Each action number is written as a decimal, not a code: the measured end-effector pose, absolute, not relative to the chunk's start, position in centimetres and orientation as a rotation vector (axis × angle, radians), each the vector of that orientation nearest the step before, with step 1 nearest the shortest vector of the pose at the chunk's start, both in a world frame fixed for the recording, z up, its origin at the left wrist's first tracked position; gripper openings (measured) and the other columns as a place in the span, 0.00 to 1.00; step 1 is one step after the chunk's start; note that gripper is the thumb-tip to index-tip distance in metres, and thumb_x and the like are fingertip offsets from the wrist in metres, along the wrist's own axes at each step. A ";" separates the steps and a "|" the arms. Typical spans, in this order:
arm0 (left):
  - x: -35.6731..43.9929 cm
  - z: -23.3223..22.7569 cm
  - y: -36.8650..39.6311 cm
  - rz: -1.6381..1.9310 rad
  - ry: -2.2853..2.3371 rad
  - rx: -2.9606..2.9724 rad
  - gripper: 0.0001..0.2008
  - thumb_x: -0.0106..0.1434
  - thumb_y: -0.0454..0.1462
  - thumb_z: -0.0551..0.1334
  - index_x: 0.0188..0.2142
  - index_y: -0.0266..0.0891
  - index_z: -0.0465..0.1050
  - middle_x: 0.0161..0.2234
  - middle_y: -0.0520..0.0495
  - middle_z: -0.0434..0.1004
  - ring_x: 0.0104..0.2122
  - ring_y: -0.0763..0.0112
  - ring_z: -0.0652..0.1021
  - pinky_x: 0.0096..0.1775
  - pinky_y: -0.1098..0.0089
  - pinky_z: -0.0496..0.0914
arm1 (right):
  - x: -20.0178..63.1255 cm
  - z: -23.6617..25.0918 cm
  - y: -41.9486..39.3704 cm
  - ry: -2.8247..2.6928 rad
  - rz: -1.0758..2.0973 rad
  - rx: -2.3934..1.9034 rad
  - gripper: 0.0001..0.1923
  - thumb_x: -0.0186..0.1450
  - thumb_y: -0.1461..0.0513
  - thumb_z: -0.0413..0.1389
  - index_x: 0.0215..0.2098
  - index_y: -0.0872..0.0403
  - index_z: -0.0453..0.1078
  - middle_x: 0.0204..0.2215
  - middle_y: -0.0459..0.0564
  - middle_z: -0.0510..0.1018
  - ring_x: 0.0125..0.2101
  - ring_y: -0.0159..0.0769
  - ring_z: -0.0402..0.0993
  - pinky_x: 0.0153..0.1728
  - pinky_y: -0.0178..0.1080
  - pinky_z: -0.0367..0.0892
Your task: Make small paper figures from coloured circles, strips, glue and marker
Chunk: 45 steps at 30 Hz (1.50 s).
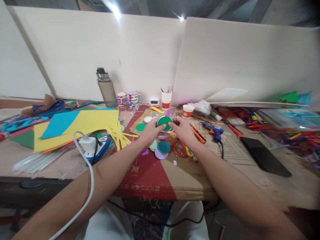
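**Head view: worktop contents, listed left to right**

Head view, item by item. Far left on the worktop: a bundle of clear glue sticks near the front edge, and behind it a spread of coloured paper sheets, yellow and blue uppermost, with yellow strips cut along the right edge. A white charger sits on a blue object in front of the sheets, and its cable runs down over my left forearm. At the back stands a grey water bottle, with stacks of decorated paper cups just to its right.

Centre: my left hand and my right hand meet on a green paper disc fixed to a white round piece; the fingers of both hands pinch its rim from either side, holding it just above the cardboard sheet. Loose paper circles lie below my hands, with red-handled scissors beside them. A white and red paper cup holding pens stands behind.

Right: a small paper cup, orange cutters touching my right wrist, a blue glue gun, a black tablet lying flat, and a heap of coloured sticks far right.
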State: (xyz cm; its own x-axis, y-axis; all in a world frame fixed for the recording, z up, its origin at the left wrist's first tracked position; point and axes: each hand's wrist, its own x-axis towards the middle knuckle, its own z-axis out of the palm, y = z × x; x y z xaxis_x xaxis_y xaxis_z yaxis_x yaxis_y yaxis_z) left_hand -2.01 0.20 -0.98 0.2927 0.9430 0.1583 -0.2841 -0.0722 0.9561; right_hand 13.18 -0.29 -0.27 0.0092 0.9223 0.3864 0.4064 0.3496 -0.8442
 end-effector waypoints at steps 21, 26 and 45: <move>-3.2 -0.4 1.0 1.086 0.852 1.313 0.13 0.51 0.37 0.71 0.33 0.33 0.74 0.29 0.46 0.79 0.25 0.72 0.77 0.28 0.72 0.71 | 13.4 -0.1 -0.1 -1.569 0.894 -1.237 0.08 0.56 0.58 0.54 0.30 0.54 0.71 0.26 0.45 0.75 0.25 0.31 0.68 0.28 0.35 0.65; -3.2 -0.1 0.8 1.105 0.872 1.282 0.14 0.50 0.37 0.72 0.34 0.33 0.74 0.29 0.46 0.78 0.25 0.73 0.77 0.27 0.73 0.71 | 13.2 0.1 -0.3 -1.550 0.914 -1.223 0.08 0.56 0.58 0.54 0.30 0.54 0.70 0.26 0.44 0.74 0.25 0.31 0.66 0.28 0.36 0.64; -2.8 0.3 0.5 1.025 0.551 0.991 0.14 0.61 0.44 0.65 0.39 0.34 0.75 0.33 0.46 0.77 0.27 0.74 0.73 0.25 0.74 0.66 | 13.3 0.6 -0.6 -1.552 0.728 -1.211 0.12 0.55 0.60 0.58 0.37 0.53 0.66 0.31 0.44 0.73 0.29 0.31 0.68 0.33 0.37 0.65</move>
